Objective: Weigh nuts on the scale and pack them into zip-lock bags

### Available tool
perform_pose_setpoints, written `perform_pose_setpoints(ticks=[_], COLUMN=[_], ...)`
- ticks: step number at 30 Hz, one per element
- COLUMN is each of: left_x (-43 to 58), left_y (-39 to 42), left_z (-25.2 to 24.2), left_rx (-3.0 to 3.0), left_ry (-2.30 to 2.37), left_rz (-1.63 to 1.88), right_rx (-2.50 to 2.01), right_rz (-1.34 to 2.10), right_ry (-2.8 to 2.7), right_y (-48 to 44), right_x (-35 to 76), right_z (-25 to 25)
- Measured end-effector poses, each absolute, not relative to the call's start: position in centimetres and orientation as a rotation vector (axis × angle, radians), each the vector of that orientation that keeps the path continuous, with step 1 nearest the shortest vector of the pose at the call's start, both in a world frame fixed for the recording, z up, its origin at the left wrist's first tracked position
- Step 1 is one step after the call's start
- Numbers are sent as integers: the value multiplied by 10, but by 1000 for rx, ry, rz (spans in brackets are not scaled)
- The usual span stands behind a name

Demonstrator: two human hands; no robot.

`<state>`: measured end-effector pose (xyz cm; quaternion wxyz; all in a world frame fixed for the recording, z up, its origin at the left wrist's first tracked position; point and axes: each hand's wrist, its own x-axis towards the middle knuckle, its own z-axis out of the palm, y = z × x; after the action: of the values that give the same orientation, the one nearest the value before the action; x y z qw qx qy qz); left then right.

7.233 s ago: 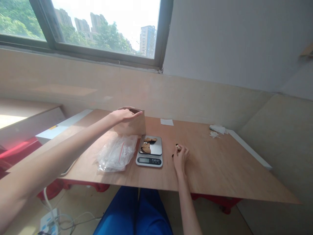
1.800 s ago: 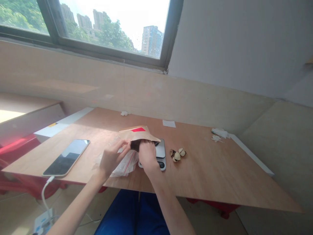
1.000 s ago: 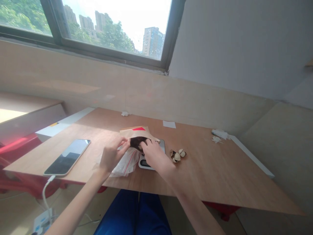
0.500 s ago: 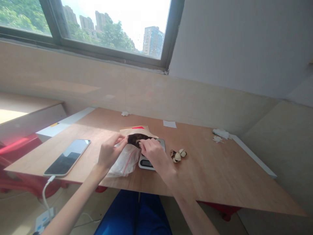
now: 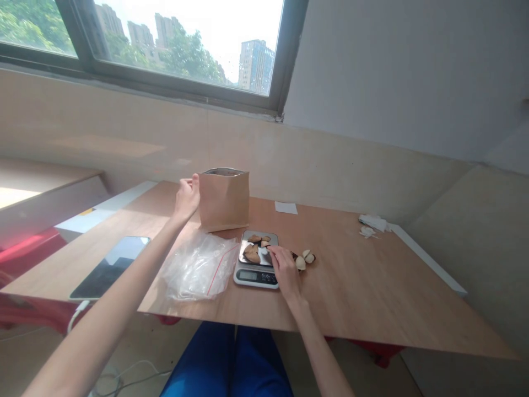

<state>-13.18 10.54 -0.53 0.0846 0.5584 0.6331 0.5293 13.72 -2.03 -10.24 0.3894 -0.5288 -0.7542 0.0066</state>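
Observation:
A brown paper bag (image 5: 224, 199) stands upright at the back of the wooden table (image 5: 372, 298). My left hand (image 5: 187, 197) is closed on the bag's upper left edge. In front of the bag lies a small digital scale (image 5: 255, 274) with a few brown dried pieces (image 5: 252, 253) on its steel plate. My right hand (image 5: 283, 267) rests at the scale's right side, its fingertips pinched on a small dark piece at the plate's edge. Just right of that hand lie several pale cracked nut shells (image 5: 306, 257).
A crumpled clear zip bag (image 5: 200, 266) lies left of the scale. A phone (image 5: 111, 267) with a cable sits near the table's left front edge. A white paper slip (image 5: 286, 208) and crumpled tissue (image 5: 371, 223) lie at the back. My blue-trousered legs are below the table.
The bag was tilted with my right hand inside its mouth. Now it stands upright farther back, held by my left hand, and my right hand has moved out to the scale plate.

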Motion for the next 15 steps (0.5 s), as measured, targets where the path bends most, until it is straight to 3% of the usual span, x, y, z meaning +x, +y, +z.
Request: perform_pose_setpoints(ticks=[6, 15], left_x=[-108, -106], left_y=[57, -22], left_z=[-40, -74], left_rx=[1701, 2377], left_ry=[1888, 1288], left_rz=[1587, 701], right_rx=[-1345, -1690], right_rz=[30, -262], right_ry=[-2032, -1689], right_y=[-28, -41], right_x=[135, 178], right_z=[-108, -134])
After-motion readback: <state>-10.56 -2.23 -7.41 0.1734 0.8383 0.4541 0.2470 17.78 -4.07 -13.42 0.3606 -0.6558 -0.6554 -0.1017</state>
